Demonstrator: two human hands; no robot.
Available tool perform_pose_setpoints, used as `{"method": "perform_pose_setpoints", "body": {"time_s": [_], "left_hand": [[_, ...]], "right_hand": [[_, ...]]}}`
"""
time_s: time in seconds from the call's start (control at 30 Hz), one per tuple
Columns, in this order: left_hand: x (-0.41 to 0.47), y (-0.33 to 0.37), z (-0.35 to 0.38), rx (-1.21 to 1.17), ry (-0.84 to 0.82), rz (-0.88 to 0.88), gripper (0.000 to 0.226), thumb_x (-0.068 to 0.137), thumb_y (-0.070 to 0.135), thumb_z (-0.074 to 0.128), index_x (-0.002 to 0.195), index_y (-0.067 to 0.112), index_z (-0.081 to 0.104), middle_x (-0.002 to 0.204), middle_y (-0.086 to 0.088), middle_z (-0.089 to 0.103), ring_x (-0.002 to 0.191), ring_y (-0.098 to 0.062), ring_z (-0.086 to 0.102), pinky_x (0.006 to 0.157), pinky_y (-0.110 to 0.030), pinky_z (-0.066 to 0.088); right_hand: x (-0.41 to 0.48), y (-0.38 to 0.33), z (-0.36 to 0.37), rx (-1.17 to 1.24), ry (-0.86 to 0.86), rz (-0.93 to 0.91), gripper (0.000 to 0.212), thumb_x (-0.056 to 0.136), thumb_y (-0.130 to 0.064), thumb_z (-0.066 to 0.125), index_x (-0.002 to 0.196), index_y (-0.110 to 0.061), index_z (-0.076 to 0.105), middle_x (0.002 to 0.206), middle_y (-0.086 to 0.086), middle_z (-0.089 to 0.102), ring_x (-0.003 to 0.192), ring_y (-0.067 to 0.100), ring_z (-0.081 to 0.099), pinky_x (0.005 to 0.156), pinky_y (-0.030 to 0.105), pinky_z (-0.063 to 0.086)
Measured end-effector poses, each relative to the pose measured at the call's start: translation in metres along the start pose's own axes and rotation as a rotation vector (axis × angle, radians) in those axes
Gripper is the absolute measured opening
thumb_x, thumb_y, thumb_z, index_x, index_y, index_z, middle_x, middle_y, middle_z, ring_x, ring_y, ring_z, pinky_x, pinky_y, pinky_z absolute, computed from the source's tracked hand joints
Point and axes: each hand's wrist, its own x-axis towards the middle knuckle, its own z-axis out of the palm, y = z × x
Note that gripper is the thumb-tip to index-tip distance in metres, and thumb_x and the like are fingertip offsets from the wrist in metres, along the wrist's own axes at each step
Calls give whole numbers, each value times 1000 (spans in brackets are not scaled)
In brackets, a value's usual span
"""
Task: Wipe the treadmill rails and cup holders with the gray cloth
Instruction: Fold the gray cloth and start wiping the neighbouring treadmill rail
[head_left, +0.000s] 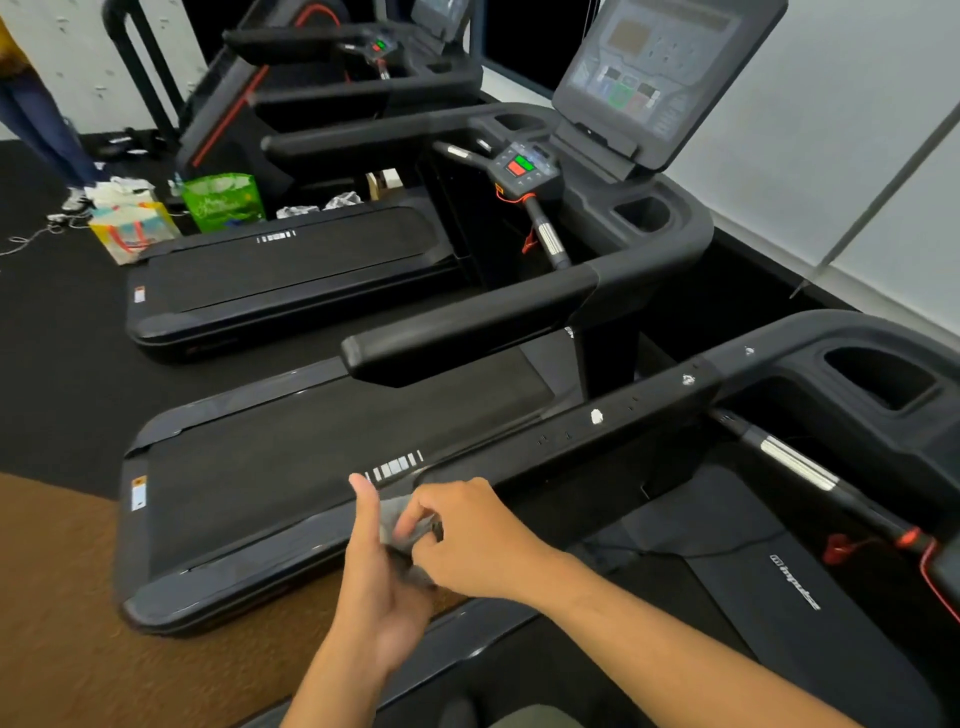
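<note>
A small gray cloth (402, 525) is bunched between both hands near the bottom centre. My left hand (379, 571) cups it from below with the thumb up. My right hand (467, 535) pinches its top with the fingertips. Just beyond the hands runs the black left rail (597, 431) of the nearest treadmill, marked with white smudges (596, 416). Its cup holder (878, 382) is a dark recess at the right. The middle treadmill's rail (467, 327) and cup holder (641, 213) lie farther back.
Three treadmills stand side by side against the white wall. A console screen (660, 73) rises on the middle one. Gift bags, green (223, 200) and yellow (132, 231), sit on the floor at left, near a person's legs (47, 130).
</note>
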Motion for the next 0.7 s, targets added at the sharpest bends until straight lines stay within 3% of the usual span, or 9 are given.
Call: {"method": "perform_pose_setpoints", "body": {"time_s": [0.07,0.17,0.3,0.37,0.43,0.5,0.53,0.6,0.7], "left_hand": [[3,-6,2,-129,-2,-112,82,76,80,69,121,11,73,127,-11,75,130,-29,66,102,-51,53],[12,-17,5,-282,-31,-247,78,83,67,73,127,3,71,140,-17,67,134,-35,62,120,-51,41],[19,-31,17,-214,-65,-299,62,96,49,57,130,-3,66,109,-24,76,98,-37,78,82,-50,64],[23,-26,24,-116,-24,-184,59,101,49,55,133,1,66,119,-25,75,109,-41,75,92,-56,59],[24,-18,35,71,81,67,52,104,49,54,133,9,66,114,-20,78,109,-40,73,98,-56,55],[25,-10,50,345,194,372,47,107,48,50,137,14,62,99,-11,74,97,-31,71,85,-44,58],[30,-8,55,526,206,532,47,109,48,47,144,18,59,106,-5,73,103,-25,70,87,-37,57],[63,-19,52,959,214,782,54,109,52,41,156,28,48,144,0,63,139,-16,55,117,-40,44],[116,-57,47,1513,273,781,66,104,61,25,162,33,38,168,-3,39,160,-22,26,132,-49,13]], "right_hand": [[-4,3,2,-12,-37,24,31,89,-14,56,108,-31,72,114,-3,60,103,14,61,93,34,58],[-12,7,-11,-67,-99,26,38,87,-16,59,117,-36,71,115,-10,59,114,14,58,97,40,57],[-27,16,-42,-171,-318,-56,55,88,-30,69,141,-39,59,133,-7,64,114,10,56,101,36,53],[-35,25,-63,-119,-315,-84,53,88,-41,74,138,-46,60,137,-10,64,119,4,58,103,32,52],[-41,39,-88,-25,-237,-99,42,90,-40,75,131,-43,68,134,-15,68,120,-6,59,102,16,49],[-43,60,-116,10,-115,-101,33,93,-36,74,126,-37,73,129,-18,70,117,-12,60,97,8,47],[-43,73,-129,2,-47,-83,31,94,-35,74,124,-36,74,125,-21,71,115,-15,59,96,7,47],[-41,104,-151,-36,82,-26,30,95,-34,72,125,-35,73,117,-30,66,108,-20,56,95,5,45],[-40,151,-175,-146,193,45,36,97,-38,69,133,-37,66,131,-28,59,125,-7,46,108,14,38]]}}
